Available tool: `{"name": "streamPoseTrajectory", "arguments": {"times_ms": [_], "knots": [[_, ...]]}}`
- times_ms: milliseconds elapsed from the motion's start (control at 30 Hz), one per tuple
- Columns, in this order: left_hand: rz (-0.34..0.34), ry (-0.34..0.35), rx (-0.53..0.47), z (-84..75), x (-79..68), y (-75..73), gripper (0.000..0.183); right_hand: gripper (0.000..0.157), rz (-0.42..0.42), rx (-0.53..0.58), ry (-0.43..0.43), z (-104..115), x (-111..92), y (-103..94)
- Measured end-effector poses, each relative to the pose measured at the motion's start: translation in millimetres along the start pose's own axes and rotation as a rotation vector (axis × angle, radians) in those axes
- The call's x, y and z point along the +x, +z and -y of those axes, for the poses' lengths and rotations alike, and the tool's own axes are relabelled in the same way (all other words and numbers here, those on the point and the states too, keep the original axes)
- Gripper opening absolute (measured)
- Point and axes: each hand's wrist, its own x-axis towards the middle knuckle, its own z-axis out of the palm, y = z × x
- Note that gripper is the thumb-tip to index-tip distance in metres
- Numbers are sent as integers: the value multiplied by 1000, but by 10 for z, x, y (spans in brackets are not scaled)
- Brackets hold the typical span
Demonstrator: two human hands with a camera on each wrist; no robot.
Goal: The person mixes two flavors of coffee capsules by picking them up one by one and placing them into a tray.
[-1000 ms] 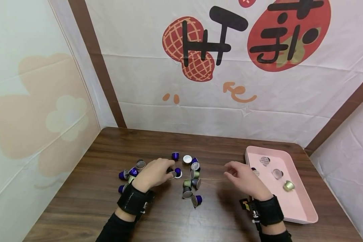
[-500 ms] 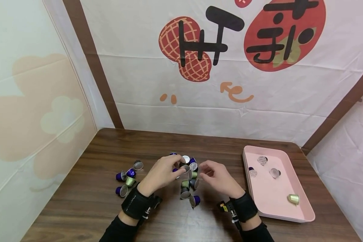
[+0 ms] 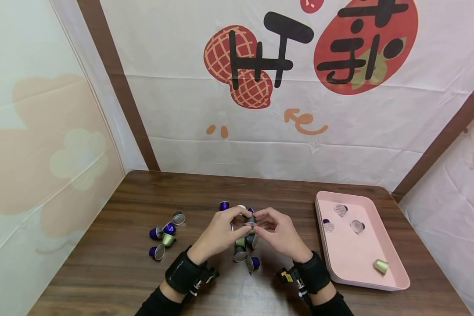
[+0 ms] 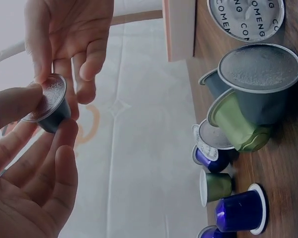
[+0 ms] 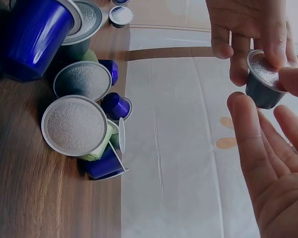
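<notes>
Between both hands, raised off the table, is a dark grey coffee capsule (image 3: 250, 220) with a silver foil lid. My left hand (image 3: 221, 232) pinches it, thumb on the foil (image 4: 52, 96) and fingers against the cup. From the other side my right hand (image 3: 280, 237) pinches the same capsule, its thumb also at the lid, as the right wrist view shows. Just below the hands lies a loose group of capsules: a dark one (image 3: 240, 253), a purple-blue one (image 3: 253, 263) and several more, partly hidden by the hands.
A pink tray (image 3: 359, 259) stands at the right, with a green capsule (image 3: 381, 266) and 3 foil-lidded ones in it. Left of the hands lies another small group, including a green capsule (image 3: 168, 239). A printed cloth wall (image 3: 174, 105) rises behind the table.
My right hand has come left from beside the tray to the capsule. My left hand has shifted right with the capsule. In the tray, the green capsule has rolled toward the near side.
</notes>
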Motion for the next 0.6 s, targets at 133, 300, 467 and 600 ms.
{"name": "streamPoseTrajectory", "arguments": {"times_ms": [133, 300, 467, 600], "knots": [[-9, -22, -24, -11, -3, 20, 21, 20, -16, 36, -22, 40, -3, 2], [13, -43, -44, -20, 1, 26, 20, 18, -27, 49, -18, 23, -12, 6], [33, -53, -49, 0, 6, 33, 21, 16, -30, 46, -9, 3, -13, 12], [53, -53, -38, 7, 8, 19, 20, 15, -34, 30, 3, -81, 1, 24]]}}
